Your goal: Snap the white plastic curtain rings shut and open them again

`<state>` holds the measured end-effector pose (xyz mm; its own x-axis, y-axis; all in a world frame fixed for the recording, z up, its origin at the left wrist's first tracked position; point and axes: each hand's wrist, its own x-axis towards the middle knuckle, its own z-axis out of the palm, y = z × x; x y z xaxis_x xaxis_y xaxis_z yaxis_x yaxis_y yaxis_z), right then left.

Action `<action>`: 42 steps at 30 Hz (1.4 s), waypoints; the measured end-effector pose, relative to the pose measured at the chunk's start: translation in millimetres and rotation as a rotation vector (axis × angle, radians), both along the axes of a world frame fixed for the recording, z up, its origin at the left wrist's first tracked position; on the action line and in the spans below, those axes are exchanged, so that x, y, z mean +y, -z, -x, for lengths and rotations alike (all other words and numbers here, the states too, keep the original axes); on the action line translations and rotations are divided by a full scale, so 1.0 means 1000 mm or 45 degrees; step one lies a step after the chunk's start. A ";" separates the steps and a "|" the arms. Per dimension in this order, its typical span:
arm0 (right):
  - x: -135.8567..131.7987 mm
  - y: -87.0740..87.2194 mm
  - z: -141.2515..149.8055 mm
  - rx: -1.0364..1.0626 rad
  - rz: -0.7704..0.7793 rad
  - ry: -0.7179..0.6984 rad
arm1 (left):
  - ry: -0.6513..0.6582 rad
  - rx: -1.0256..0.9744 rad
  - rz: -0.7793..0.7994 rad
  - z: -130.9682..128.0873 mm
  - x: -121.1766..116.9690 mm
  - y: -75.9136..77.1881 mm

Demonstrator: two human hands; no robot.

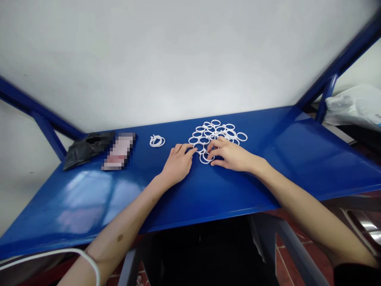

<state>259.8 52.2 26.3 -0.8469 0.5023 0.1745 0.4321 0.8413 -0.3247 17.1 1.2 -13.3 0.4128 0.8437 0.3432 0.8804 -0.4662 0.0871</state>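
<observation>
White plastic rings (193, 140), several of them, lie spread in a flat cluster on the blue table; small nubs on them look like the heads of looped cable ties. My left hand (177, 163) rests at the cluster's left edge, fingers loosely bent and not wrapped round anything, fingertips by a ring. From the right, my right hand (232, 154) reaches over the cluster with its fingers apart. Its fingertips touch or hover just above the nearest rings (205, 159), and it covers part of the cluster. Left of my hands sits a small separate bunch of white rings (156, 140).
On the table's left side (89, 190) lie a black plastic bag (86, 149) and a blurred-out flat item (119, 151). A white wall stands behind, with blue frame bars (327, 95) at both sides. A white cable (68, 251) crosses my left forearm.
</observation>
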 end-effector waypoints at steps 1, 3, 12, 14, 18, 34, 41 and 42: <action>0.000 0.001 0.000 0.001 0.016 -0.008 | -0.013 -0.013 0.001 0.000 0.000 -0.001; 0.000 0.003 0.002 0.018 0.045 -0.032 | -0.031 -0.034 0.007 0.000 -0.001 -0.005; -0.008 0.005 0.012 0.040 -0.034 -0.072 | -0.047 -0.241 -0.008 0.011 -0.004 -0.018; -0.010 0.009 0.017 0.030 -0.054 -0.057 | 0.005 -0.303 -0.100 0.011 -0.005 -0.019; -0.014 0.013 0.023 0.022 -0.054 -0.031 | 0.200 -0.351 -0.255 0.009 -0.006 -0.019; -0.010 0.000 0.007 0.016 0.029 -0.026 | 0.289 -0.003 -0.144 -0.017 -0.012 -0.001; -0.012 0.011 0.013 0.118 0.149 -0.013 | 0.421 -0.116 0.071 -0.005 -0.011 -0.010; -0.012 0.011 0.013 0.129 0.141 -0.006 | 0.435 -0.124 0.088 -0.003 -0.011 -0.011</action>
<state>246.5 39.9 15.2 -0.8300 0.5194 0.2032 0.3885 0.7999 -0.4574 20.3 -9.4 -2.1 0.6428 0.6854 0.3420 0.6610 -0.7220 0.2046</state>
